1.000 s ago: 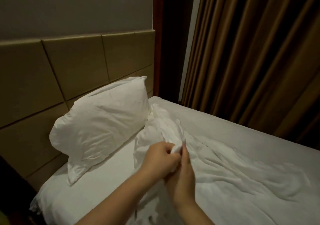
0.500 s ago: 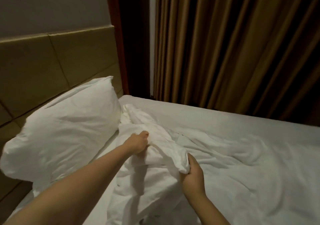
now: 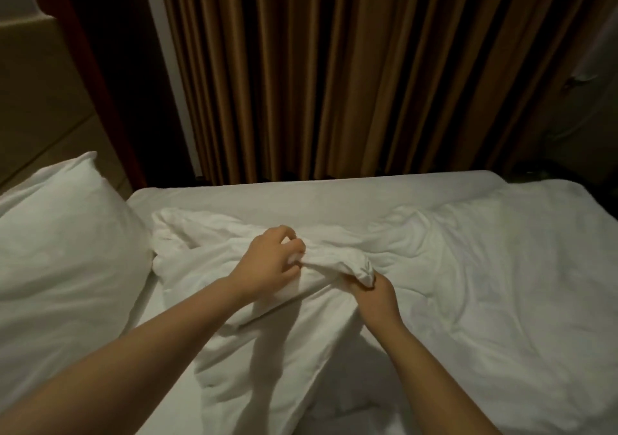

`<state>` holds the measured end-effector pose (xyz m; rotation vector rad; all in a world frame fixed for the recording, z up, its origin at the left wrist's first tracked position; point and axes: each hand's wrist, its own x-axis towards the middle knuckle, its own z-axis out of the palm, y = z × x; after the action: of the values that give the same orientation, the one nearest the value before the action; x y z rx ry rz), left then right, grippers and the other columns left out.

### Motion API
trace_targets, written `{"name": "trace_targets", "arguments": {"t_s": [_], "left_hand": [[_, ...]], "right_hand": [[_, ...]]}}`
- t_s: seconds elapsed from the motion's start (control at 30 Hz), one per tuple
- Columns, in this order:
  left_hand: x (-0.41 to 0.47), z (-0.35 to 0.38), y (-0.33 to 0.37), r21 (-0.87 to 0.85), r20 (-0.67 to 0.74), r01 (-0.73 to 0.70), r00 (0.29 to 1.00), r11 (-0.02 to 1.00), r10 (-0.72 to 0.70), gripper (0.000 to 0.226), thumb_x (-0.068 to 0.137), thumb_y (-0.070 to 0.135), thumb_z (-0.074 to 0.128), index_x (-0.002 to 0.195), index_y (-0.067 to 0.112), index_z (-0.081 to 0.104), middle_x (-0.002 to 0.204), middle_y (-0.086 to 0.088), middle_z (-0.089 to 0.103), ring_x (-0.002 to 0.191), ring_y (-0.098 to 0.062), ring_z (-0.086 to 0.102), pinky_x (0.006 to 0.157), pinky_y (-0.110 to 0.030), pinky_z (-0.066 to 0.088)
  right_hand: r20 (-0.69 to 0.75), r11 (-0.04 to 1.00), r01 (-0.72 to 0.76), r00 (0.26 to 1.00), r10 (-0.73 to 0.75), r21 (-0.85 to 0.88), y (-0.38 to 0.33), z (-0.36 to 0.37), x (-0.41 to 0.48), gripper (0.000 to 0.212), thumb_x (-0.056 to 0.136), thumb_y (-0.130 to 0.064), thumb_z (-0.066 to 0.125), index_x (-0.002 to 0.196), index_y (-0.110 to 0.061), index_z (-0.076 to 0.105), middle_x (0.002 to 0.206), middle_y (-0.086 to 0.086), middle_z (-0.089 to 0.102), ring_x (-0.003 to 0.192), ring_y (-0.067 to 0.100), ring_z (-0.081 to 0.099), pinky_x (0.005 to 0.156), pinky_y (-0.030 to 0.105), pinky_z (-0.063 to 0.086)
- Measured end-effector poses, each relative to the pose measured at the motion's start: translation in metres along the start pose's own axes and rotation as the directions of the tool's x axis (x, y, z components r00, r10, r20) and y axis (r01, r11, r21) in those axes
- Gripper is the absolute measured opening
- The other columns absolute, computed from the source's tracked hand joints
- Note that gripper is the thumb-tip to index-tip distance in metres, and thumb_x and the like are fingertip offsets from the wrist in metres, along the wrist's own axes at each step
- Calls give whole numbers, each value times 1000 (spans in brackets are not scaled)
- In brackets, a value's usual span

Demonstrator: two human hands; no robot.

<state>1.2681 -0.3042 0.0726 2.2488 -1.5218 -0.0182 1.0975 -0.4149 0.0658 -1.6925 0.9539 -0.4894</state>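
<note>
A rumpled white duvet (image 3: pixel 468 284) lies across the bed, its upper edge bunched into a ridge in the middle. My left hand (image 3: pixel 271 260) grips that bunched edge from the left with curled fingers. A little to the right and nearer to me, my right hand (image 3: pixel 374 292) holds a folded lump of the same edge from underneath. Both forearms reach in from the bottom of the view. A white pillow (image 3: pixel 57 244) lies at the left, beside the duvet's corner.
A white fitted sheet (image 3: pixel 267 197) covers the mattress, bare along the far edge. Brown curtains (image 3: pixel 351 73) hang close behind the bed. A padded tan headboard (image 3: pixel 33 100) stands at the left behind the pillow. A dark gap runs beyond the bed's right corner.
The view has swung right, so the pillow now sits at the left edge. My left hand has moved right along the duvet edge, closer to my right hand, which keeps its hold.
</note>
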Motion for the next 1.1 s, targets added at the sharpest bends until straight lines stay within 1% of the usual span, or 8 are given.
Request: {"name": "trace_targets", "arguments": {"t_s": [0.1,0.23,0.47,0.57,0.63,0.73,0.8,1.1], "left_hand": [[26,-5,11,-13,56,-137,989,990,137,30,88,24,56,118,23,57,133,1,45,116,-20,46,96,-29,38],[77,-16,36,-31,205,-203,957,979,205,47,81,51,39,118,28,56,142,1,40,125,-17,38,103,-35,34],[117,8,77,256,326,-402,892,879,313,53,93,62,35,132,30,54,151,4,32,135,-19,30,109,-38,21],[126,19,83,349,388,-369,894,861,225,46,97,54,33,131,31,54,135,2,45,126,-20,41,110,-44,21],[131,23,86,329,358,-358,903,874,236,41,99,47,32,127,29,57,119,1,54,113,-18,51,111,-43,22],[139,24,94,226,277,-366,913,903,301,38,99,45,39,121,24,62,105,0,58,94,-19,56,90,-30,41],[146,23,101,149,258,-310,929,939,266,38,95,47,48,115,21,66,96,-1,57,86,-18,54,74,-28,42],[140,28,90,118,158,67,984,991,-85,49,93,52,47,97,8,69,99,-10,68,81,-19,52,71,-28,34]], "right_hand": [[-83,988,-68,993,79,136,-15,-10,-3,6,92,-19,59,88,-16,62,90,3,65,82,17,59,68,26,43],[-243,949,-62,959,143,310,-36,-55,-6,14,89,-19,64,76,-19,60,77,-1,64,72,13,59,63,24,46],[-619,950,92,776,119,298,-18,-187,-48,36,89,-42,62,100,-8,66,99,8,69,86,19,61,78,33,48],[-667,940,117,732,136,320,5,-225,-70,51,71,-66,66,93,-21,66,89,-4,71,87,14,65,81,36,53],[-688,911,110,692,218,399,19,-242,-76,27,89,-45,59,100,-20,60,94,1,65,86,21,60,88,41,47],[-686,851,55,619,382,523,36,-265,-63,43,92,-37,59,125,-10,53,113,11,59,91,28,55,87,39,44],[-659,832,28,625,417,554,40,-274,-50,50,91,-37,61,127,-5,52,114,12,57,89,28,54,81,36,45],[-647,926,-58,700,303,372,48,-266,20,35,97,-34,51,115,-5,60,115,16,62,99,26,56,92,38,47]]}}
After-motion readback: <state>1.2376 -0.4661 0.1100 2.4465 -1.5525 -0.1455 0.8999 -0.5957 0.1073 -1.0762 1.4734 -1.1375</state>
